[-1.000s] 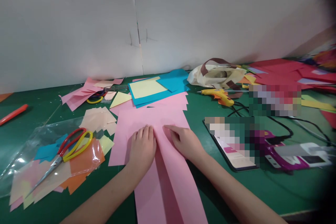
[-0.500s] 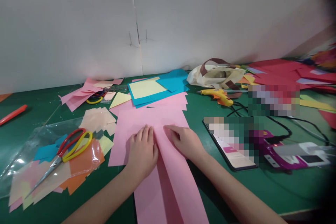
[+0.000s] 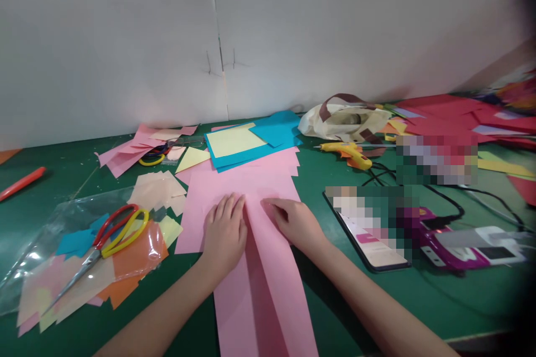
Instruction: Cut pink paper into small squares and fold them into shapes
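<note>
The left hand [image 3: 226, 231] lies flat near the frame's centre, fingers slightly apart on the pink paper [image 3: 278, 273]. The right hand [image 3: 299, 224] rests opposite, index extended and the others curled — whether they pinch the sheet, I cannot tell. The paper's raised flap runs lengthwise from mid-frame to the bottom edge. Beneath is a green table [image 3: 444, 298]; white panels [image 3: 330, 33] stand behind, across the upper frame.
</note>
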Demonstrator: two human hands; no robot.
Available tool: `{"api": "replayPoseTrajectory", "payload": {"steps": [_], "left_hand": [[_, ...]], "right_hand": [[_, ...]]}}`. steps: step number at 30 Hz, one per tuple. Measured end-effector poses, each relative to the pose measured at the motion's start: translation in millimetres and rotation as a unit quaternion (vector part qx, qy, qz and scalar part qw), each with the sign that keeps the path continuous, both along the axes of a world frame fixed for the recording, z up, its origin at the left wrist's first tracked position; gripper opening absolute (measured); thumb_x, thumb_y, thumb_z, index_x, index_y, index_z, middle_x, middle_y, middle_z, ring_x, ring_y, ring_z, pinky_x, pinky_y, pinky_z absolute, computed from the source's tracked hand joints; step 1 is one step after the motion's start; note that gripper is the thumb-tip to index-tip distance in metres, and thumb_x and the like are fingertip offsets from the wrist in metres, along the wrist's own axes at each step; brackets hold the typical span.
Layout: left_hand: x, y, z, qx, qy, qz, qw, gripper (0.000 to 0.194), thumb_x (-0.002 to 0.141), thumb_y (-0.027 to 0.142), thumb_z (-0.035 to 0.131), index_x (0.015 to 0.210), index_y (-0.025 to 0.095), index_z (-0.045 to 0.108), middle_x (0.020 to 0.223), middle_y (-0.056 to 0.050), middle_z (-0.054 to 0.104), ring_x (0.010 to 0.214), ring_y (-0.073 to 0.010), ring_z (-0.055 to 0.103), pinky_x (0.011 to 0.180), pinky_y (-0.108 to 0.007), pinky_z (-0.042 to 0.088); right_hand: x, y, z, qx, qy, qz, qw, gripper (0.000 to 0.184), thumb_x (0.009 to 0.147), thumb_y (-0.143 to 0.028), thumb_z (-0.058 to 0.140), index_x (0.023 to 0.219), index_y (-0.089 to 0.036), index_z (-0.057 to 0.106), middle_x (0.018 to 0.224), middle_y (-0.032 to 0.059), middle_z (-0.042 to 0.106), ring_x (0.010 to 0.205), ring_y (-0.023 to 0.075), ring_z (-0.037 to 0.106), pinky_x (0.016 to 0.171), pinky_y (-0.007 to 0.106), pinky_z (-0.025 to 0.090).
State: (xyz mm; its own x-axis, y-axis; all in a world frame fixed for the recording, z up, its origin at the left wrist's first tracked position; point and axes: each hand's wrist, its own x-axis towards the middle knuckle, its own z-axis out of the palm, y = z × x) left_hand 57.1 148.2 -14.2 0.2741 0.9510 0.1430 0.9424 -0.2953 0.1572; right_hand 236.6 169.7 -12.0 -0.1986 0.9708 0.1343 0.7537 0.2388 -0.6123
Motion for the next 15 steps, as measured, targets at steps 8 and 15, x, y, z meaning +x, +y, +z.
{"api": "replayPoseTrajectory", "payload": {"steps": [8, 15], "left_hand": [[0.6, 1.2, 1.1, -0.015, -0.004, -0.011, 1.0, 0.048, 0.09, 0.017, 0.028, 0.136, 0.015, 0.04, 0.144, -0.009, 0.04, 0.133, -0.0246, 0.034, 0.107, -0.047, 0.031], [-0.7, 3.9, -0.1, -0.022, -0.031, -0.02, 0.999, 0.048, 0.089, 0.016, 0.029, 0.135, 0.015, 0.04, 0.143, -0.011, 0.042, 0.133, -0.023, 0.035, 0.107, -0.047, 0.03]], "right_hand": [[0.6, 0.8, -0.2, -0.002, -0.004, 0.002, 1.0, 0.032, 0.085, -0.018, 0.043, 0.105, -0.023, 0.069, 0.103, 0.0042, 0.072, 0.094, 0.0211, 0.067, 0.082, 0.028, 0.05], [1.7, 0.4, 0.5, -0.007, -0.017, -0.001, 1.0, 0.034, 0.083, -0.016, 0.044, 0.105, -0.024, 0.068, 0.103, 0.0031, 0.072, 0.093, 0.0211, 0.067, 0.08, 0.028, 0.05]]}}
